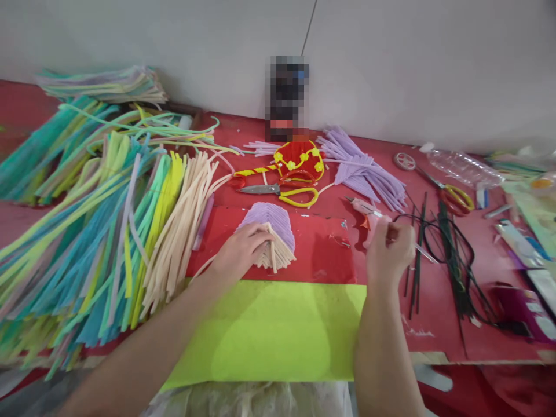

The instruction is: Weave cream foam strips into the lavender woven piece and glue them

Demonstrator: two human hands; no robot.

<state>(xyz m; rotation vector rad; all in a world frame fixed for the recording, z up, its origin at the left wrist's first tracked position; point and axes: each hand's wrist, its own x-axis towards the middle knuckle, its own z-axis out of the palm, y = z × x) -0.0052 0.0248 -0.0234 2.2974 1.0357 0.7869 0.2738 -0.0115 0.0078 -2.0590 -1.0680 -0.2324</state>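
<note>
My left hand [241, 250] lies flat, fingers together, on a fan-shaped piece [274, 231] made of lilac and cream pipe cleaners on the red table [321, 255]. My right hand [390, 248] is curled beside a pink glue gun [367, 211], its fingers closed near the gun's handle; motion blur hides whether they grip it. A black cord [438, 231] runs from the gun to the right.
A big heap of coloured pipe cleaners [87, 220] fills the left. Yellow-handled scissors [282, 193], a red and yellow craft piece [299, 159], lilac pieces [369, 171], dark wires [452, 260], more scissors [452, 194] and a plastic bottle [460, 165] lie behind. A lime sheet [278, 330] lies in front.
</note>
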